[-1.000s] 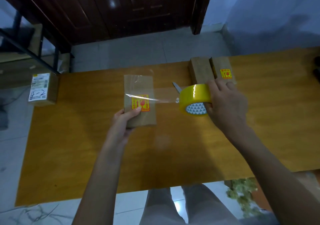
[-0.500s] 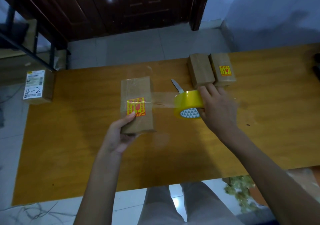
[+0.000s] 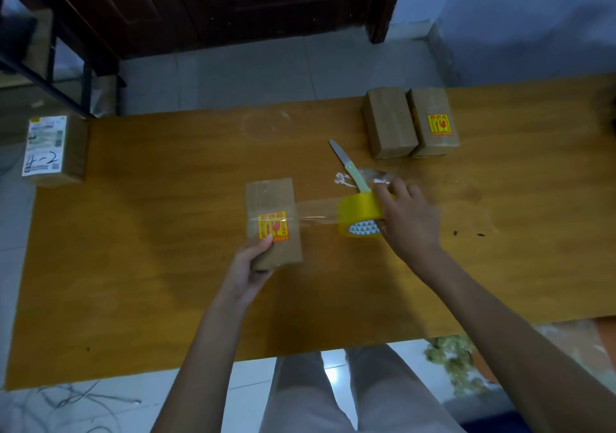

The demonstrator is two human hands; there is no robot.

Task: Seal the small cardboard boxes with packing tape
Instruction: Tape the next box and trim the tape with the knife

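Observation:
A small brown cardboard box (image 3: 271, 199) with a red and yellow sticker lies at the middle of the wooden table (image 3: 133, 266). My left hand (image 3: 248, 267) grips its near end, thumb pressed by the sticker. My right hand (image 3: 408, 221) holds a yellow roll of packing tape (image 3: 356, 212) just right of the box. A clear strip of tape (image 3: 315, 212) runs from the roll onto the box top.
Two more small brown boxes (image 3: 390, 122) (image 3: 435, 122) stand side by side at the back right. A knife (image 3: 348, 165) with a pale green handle lies behind the roll. A labelled carton (image 3: 50, 149) sits off the table's left end. Floor tiles and a dark door lie beyond.
The box and the roll have come down toward the table and nearer to me. The stretch of tape between them is about the same. The knife's handle now shows behind the roll.

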